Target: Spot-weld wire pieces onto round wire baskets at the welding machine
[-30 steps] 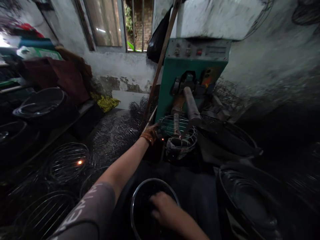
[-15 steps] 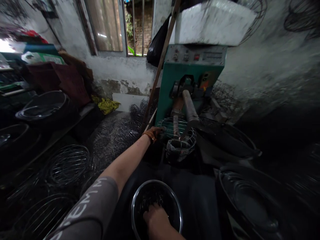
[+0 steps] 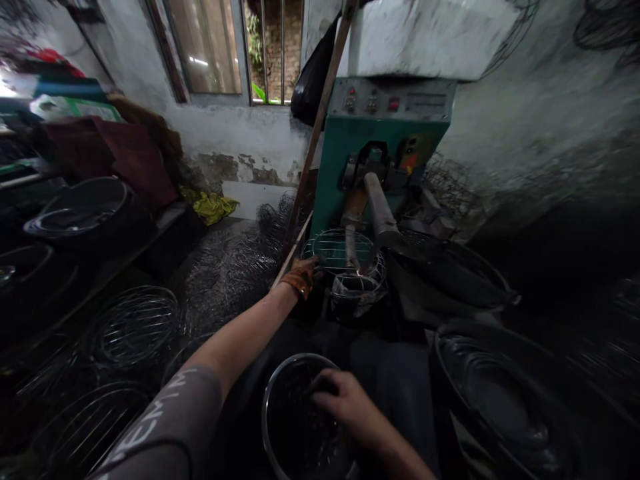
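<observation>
I have the left hand (image 3: 303, 273) gripping the wire grate (image 3: 332, 251) at the spot welder (image 3: 336, 167) (mid-weld, I judge; remainder unclear); the right hand (image 3: 347, 401) curls over the bowl (image 3: 266, 415), its hold I can't tell.

Grey sleeve (image 3: 197, 403), white lettering (image 3: 149, 421), dark curved line; orange-brown glove (image 3: 299, 280) on left hand (image 3: 304, 272).

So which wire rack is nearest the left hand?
The rack at the green machine, right at the left hand; other racks lie lower left.
</observation>
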A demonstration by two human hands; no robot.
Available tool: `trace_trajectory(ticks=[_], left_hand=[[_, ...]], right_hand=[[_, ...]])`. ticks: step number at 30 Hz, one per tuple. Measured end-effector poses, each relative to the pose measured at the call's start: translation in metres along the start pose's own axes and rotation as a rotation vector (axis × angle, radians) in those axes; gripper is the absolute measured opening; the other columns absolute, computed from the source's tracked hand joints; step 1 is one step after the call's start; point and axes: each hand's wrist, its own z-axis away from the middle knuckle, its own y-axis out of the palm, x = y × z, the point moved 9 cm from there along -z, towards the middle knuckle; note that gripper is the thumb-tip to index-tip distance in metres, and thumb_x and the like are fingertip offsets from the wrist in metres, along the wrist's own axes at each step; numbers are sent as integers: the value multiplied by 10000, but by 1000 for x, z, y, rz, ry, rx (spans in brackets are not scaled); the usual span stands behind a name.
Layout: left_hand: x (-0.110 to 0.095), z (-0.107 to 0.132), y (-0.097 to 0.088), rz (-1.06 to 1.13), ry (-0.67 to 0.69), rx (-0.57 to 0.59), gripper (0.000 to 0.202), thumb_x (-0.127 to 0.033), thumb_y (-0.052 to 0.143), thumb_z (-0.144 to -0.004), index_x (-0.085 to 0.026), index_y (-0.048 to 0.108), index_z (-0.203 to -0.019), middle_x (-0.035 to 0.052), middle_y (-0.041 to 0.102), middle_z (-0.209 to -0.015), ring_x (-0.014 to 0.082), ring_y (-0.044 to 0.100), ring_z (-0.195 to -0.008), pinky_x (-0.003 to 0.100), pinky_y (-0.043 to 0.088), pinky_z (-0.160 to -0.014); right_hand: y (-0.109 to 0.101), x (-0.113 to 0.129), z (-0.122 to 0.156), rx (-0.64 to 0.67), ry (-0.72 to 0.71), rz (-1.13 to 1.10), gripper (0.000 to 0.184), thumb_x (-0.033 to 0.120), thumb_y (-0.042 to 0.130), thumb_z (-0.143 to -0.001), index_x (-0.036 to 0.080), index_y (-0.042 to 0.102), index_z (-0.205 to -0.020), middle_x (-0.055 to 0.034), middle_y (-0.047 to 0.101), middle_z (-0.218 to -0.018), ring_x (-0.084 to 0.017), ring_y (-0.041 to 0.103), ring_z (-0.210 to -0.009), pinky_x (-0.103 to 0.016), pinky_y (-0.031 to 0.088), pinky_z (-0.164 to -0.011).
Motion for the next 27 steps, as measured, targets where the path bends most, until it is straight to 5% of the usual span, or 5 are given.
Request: trace_trajectory(ticks=[5, 9, 16, 27], left_hand=[[15, 11, 7, -39, -59, 26, 485, -118, 907, -603, -217, 619, -980, 19, 667, -781, 161, 653, -740, 294, 533, -743], [16, 29, 13, -25, -76, 59, 357, -137, 864, -660, -191, 601, -895, 38, 665, -802, 165, 641, -724, 300, 519, -721], [8, 45, 15, -36, 26, -46, 563, -100, 873, -589, -219, 579, -1054, 31, 694, -897, 185, 676, -784, 308, 527, -715], [18, 41, 10, 5, -79, -36, 577, -209, 922, -600, -223, 588, -1071, 21, 685, -803, 175, 677, -740, 286, 508, -702]], right_hand=[[-102, 34, -14, -448, -132, -148, 295, 465, 707, -693, 195, 637, -792, -17, 672, -689, -172, 617, -589, -277, 522, -508], [-153, 54, -28, -750, -306, -256, 425, 544, 761, -640, 191, 623, -831, -62, 720, -786, -192, 680, -640, -319, 596, -564], [-154, 45, -51, -859, -203, 22, 320, 510, 612, -751, 212, 644, -862, -22, 681, -594, -198, 600, -440, -317, 527, -497], [-156, 44, -55, -815, -149, 190, 211, 374, 545, -799, 221, 656, -892, -23, 700, -622, -224, 660, -502, -327, 548, -574]])
